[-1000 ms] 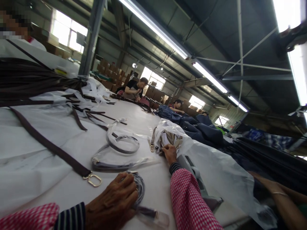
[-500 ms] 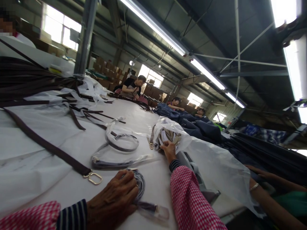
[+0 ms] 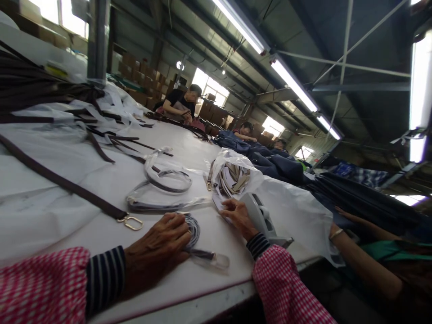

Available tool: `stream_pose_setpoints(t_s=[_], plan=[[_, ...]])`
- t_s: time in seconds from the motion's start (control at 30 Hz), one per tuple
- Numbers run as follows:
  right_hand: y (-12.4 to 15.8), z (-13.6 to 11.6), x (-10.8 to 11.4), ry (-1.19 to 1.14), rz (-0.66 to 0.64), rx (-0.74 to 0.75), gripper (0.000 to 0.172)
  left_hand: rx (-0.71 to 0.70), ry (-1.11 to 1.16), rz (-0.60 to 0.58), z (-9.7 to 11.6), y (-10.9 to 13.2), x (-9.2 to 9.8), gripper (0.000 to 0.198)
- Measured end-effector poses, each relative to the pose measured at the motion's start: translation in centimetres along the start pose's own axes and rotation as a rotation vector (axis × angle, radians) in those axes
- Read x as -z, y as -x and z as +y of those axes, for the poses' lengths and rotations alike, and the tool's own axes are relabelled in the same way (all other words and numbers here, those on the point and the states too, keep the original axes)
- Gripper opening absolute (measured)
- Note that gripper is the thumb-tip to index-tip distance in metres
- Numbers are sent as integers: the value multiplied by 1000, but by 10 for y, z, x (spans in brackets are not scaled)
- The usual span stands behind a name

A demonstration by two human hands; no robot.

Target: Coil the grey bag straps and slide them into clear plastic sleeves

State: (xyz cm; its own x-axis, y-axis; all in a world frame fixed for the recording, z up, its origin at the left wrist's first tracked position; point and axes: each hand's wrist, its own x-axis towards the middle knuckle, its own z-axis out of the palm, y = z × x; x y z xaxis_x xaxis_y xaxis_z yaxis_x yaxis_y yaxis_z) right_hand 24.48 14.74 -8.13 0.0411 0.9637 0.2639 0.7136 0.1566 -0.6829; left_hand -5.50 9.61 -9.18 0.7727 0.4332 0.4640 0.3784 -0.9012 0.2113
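My left hand [image 3: 158,249] lies palm down on a coiled grey strap [image 3: 193,231] near the front edge of the white table [image 3: 101,229]; its fingers press the coil flat. My right hand [image 3: 237,216] rests further back, fingers curled on a flat strip [image 3: 218,203] pulled out of a clear plastic bag [image 3: 236,173] that holds several beige pieces. A grey tool [image 3: 261,218] sits just right of that hand.
A brown strap with a gold buckle [image 3: 130,221] lies left of my left hand. Bagged coiled straps [image 3: 165,189] sit mid-table, with more brown straps [image 3: 50,96] far left. Another person's arm [image 3: 361,265] reaches in at right. Dark cloth [image 3: 280,166] is piled behind, where other workers sit.
My right hand has drawn back from the bag's mouth toward me, bringing a strip with it. My left hand stays on the coil. The view has shifted right.
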Motion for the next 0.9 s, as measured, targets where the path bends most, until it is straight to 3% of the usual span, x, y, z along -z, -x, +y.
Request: stream_pose_setpoints(t_s=[0.43, 0.9], plan=[[8, -1, 5, 10, -56, -63, 20, -12, -33, -10, 1, -2, 3, 8], [7, -3, 14, -14, -112, -18, 21, -20, 2, 6, 1, -1, 3, 8]])
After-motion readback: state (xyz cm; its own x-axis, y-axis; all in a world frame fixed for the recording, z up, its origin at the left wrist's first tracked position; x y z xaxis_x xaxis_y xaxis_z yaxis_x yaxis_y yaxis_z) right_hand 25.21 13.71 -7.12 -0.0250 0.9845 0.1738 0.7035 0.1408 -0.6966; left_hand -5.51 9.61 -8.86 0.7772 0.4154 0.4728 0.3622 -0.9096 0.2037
